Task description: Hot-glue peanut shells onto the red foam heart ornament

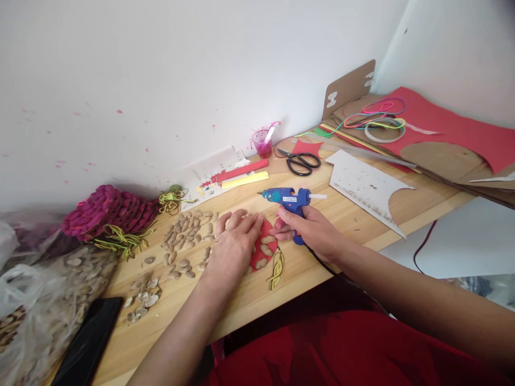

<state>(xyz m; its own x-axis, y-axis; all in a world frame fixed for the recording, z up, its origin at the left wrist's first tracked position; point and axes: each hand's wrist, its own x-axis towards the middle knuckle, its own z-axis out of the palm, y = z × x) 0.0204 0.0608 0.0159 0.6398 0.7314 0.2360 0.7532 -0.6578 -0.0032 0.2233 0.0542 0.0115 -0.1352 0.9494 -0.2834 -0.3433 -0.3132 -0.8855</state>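
Note:
My right hand is closed around the handle of a blue hot glue gun. Its nozzle points left, and a white glue stick pokes out at the back. My left hand lies palm down over a red disc, fingers stretched forward; what is under them is hidden. Peanuts rest along the disc's visible right side. A tassel of yellow and dark cord hangs off its near edge onto the table. Loose peanuts are spread on the wood to the left of my left hand.
Black-handled scissors, a pink-stained cup and red and yellow strips lie toward the wall. Cut white card is at right. Magenta braided pieces, a plastic bag of peanuts and a black phone occupy the left.

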